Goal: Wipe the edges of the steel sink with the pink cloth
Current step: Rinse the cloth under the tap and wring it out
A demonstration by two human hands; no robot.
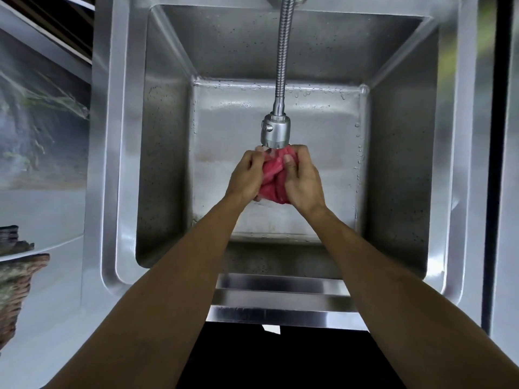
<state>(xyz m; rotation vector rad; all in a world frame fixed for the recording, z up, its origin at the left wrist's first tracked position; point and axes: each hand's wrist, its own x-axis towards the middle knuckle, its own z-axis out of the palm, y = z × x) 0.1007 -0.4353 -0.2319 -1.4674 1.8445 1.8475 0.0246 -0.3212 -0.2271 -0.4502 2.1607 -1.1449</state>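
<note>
Bunched pink cloth (273, 179) squeezed between left hand (247, 175) and right hand (302, 181), under ribbed faucet (276, 131), over steel sink (120, 164)

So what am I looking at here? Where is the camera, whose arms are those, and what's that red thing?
No machine here: a person wears a camera on the head, looking down, so the two bare arms are their own. Below is a steel sink, its walls speckled with droplets. A flexible metal tap hangs over the middle of the basin. Both hands, the left hand and the right hand, grip a bunched pink cloth just under the tap head. The sink's edges are not yet being wiped.
</note>
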